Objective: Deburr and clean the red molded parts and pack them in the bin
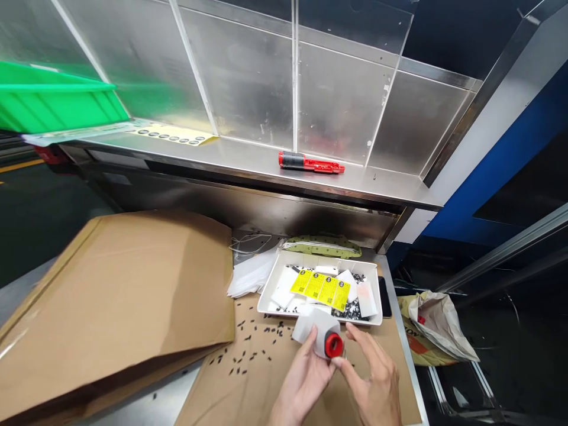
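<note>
A red and dark cylindrical part (333, 345), with its hollow red end turned toward me, rests in my left hand (306, 376). White paper (313, 325) lies around or behind the part, under my left thumb. My left fingers are closed about the part and largely hidden by it. Just to the right is my right hand (375, 376), its thumb and fingers spread apart. The right thumb tip is at the lower edge of the red end; whether it presses there I cannot tell.
Beyond my hands, a white tray (261, 300) holds yellow labels (320, 290), papers and small black pieces. More black pieces (252, 356) dot the cardboard. A large carton (133, 284) stands left. A red-and-black tool-like part (310, 163) lies on the metal shelf (248, 157); a green bin (57, 106) is far left.
</note>
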The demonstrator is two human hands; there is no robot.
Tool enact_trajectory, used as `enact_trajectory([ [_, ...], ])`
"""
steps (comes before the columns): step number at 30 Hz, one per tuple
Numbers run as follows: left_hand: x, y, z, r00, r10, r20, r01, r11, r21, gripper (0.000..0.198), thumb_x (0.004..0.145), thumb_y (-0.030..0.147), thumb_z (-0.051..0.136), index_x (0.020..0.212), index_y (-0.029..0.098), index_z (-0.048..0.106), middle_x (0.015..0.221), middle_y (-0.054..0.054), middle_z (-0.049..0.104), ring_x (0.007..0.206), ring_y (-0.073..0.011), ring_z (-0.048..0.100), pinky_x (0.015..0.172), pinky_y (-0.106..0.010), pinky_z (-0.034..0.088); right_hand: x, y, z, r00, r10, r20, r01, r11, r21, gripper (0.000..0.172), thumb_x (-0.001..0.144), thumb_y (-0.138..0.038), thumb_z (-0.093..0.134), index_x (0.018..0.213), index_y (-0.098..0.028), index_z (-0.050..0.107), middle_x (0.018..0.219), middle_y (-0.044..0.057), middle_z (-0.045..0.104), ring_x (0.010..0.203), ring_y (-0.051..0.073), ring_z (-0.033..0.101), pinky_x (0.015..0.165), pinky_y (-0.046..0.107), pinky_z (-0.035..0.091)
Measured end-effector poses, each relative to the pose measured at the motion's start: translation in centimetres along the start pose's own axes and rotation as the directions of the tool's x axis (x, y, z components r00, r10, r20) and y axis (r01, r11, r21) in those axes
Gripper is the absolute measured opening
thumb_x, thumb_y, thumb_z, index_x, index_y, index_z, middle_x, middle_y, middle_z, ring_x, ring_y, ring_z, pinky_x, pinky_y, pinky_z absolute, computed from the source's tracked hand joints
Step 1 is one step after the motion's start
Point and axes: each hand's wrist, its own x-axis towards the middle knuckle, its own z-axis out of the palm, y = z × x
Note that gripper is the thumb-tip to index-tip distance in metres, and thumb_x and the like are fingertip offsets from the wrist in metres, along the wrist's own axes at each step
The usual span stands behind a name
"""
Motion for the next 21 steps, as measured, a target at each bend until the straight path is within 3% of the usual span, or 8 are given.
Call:
enact_trajectory([
  [2,-0.3,-0.2,-0.2,0.999,-0.047,0.009,0.047,0.996,-0.081,0.020,0.099,0.019,0.052,0.088,0.016,0.069,0.082,-0.003,0.078,0.075,-0.0137,0.073,0.071,-0.026,0.058,0.2,-0.1,-0.5,1.000,0.009,-0.018,-0.009,1.000,0.014,0.029,0.093,-0.035,0.063,0.118,-0.021,0.070,0.104,0.009,0.077,0.092,0.021,0.075,0.074,0.025,0.059],
  [5,-0.8,0.0,-0.9,0.993,-0.113,0.042,0.118,0.977,-0.175,0.030,0.101,0.027,0.050,0.083,0.015,0.071,0.083,-0.004,0.080,0.082,-0.0138,0.074,0.090,-0.033,0.057,0.3,-0.1,-1.2,0.993,0.114,-0.027,-0.112,0.992,0.050,0.026,0.098,-0.037,0.053,0.101,-0.021,0.074,0.093,0.008,0.074,0.077,0.019,0.073,0.060,0.023,0.055],
  [8,-1.4,-0.1,-1.3,0.976,-0.190,0.109,0.209,0.956,-0.205,0.026,0.096,0.032,0.059,0.087,0.012,0.072,0.088,-0.008,0.081,0.091,-0.0189,0.074,0.099,-0.040,0.054,0.1,-0.3,-1.4,0.980,0.185,0.077,-0.194,0.974,0.117,0.028,0.098,-0.038,0.051,0.096,-0.022,0.074,0.085,0.005,0.069,0.064,0.015,0.067,0.056,0.022,0.050],
  [12,-2.3,-0.9,-1.4,0.941,-0.277,0.194,0.313,0.929,-0.195,0.026,0.088,0.035,0.071,0.094,0.010,0.072,0.089,-0.008,0.080,0.087,-0.0221,0.074,0.101,-0.049,0.051,-0.3,-0.6,-1.1,0.957,0.230,0.177,-0.255,0.957,0.135,0.021,0.094,-0.035,0.058,0.084,-0.023,0.072,0.079,0.002,0.066,0.064,0.014,0.062,0.058,0.022,0.046],
  [18,-3.0,-2.2,-2.0,0.909,-0.333,0.249,0.382,0.906,-0.184,0.041,0.100,0.042,0.050,0.107,0.007,0.070,0.097,-0.013,0.080,0.086,-0.0220,0.074,0.099,-0.054,0.051,-1.0,-0.2,-1.3,0.947,0.224,0.229,-0.260,0.955,0.141,0.020,0.092,-0.030,0.058,0.074,-0.022,0.066,0.074,0.000,0.061,0.067,0.015,0.058,0.062,0.023,0.041],
  [21,-3.1,-2.3,-2.1,0.907,-0.325,0.268,0.381,0.904,-0.193,0.044,0.098,0.044,0.054,0.111,0.005,0.069,0.104,-0.015,0.079,0.095,-0.0247,0.073,0.103,-0.052,0.048,-1.5,-0.2,-1.7,0.945,0.225,0.239,-0.271,0.946,0.180,0.028,0.096,-0.033,0.051,0.073,-0.022,0.062,0.078,0.001,0.061,0.068,0.014,0.058,0.061,0.022,0.040],
])
